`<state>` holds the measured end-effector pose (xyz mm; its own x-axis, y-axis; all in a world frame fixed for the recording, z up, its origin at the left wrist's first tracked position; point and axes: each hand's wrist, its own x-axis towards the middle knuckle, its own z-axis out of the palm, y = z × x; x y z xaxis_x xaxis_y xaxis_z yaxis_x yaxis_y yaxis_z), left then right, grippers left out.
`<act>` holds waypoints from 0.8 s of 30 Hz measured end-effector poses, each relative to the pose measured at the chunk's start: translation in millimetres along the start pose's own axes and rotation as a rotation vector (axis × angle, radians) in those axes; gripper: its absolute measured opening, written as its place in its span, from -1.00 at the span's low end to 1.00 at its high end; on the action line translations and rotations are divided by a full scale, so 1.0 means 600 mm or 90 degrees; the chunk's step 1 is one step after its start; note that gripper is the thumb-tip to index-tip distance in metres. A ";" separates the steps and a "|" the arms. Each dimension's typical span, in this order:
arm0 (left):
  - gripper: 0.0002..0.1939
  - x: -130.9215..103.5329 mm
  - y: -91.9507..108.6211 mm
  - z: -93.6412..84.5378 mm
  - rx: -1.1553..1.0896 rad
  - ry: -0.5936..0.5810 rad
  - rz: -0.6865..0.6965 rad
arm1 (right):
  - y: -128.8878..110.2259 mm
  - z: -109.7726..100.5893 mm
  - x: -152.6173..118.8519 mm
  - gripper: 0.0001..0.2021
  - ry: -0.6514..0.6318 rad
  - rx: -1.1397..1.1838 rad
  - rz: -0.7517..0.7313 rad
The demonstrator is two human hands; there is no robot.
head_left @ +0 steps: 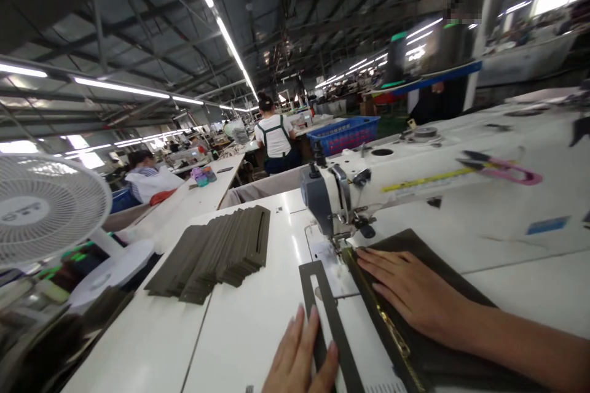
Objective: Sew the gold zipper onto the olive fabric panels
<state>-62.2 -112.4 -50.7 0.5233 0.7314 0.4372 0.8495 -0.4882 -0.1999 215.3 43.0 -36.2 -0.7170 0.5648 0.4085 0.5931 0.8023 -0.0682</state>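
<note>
My right hand lies flat, fingers stretched, on a dark olive fabric panel. Along the panel's left edge runs a gold-toothed zipper, its far end close to the needle area of the sewing machine. With fingers spread, my left hand rests on a dark olive strip with a long slot, which lies on the white table left of the zipper. Farther left, a fanned stack of similar slotted pieces sits on the table. The left hand is partly cut off by the bottom edge.
Pink-handled snips and a yellow measuring tape lie on the machine's arm. A white fan stands at the left. Beyond are a blue basket, a person in a white top, and another person.
</note>
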 end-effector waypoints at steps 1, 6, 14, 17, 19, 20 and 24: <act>-0.54 0.009 -0.007 -0.013 -0.027 -0.026 0.032 | 0.003 0.006 -0.001 -0.56 0.031 0.000 -0.013; -0.52 0.078 -0.032 -0.080 -0.241 -0.174 -0.065 | 0.020 0.044 -0.014 -0.53 0.118 0.033 -0.040; -0.62 0.137 -0.064 -0.044 -0.250 -0.132 -0.099 | 0.020 0.050 -0.015 -0.54 0.126 0.061 -0.041; -0.66 0.131 -0.058 -0.049 -0.223 -0.025 -0.132 | -0.001 0.049 -0.026 -0.53 0.144 0.023 -0.053; -0.67 0.126 -0.043 -0.058 -0.226 0.065 -0.124 | -0.017 0.050 -0.034 -0.53 0.162 0.013 -0.048; -0.67 0.126 -0.034 -0.061 -0.226 0.094 -0.109 | -0.023 0.050 -0.036 -0.53 0.168 0.014 -0.046; -0.66 0.149 0.004 -0.041 -0.153 0.074 -0.035 | -0.038 0.045 -0.036 -0.52 0.174 0.017 -0.061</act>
<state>-14.8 -60.1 9.7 0.4541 0.7074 0.5417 0.8286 -0.5587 0.0351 207.2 17.5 -68.2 -0.6418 0.4160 0.6442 0.5149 0.8563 -0.0400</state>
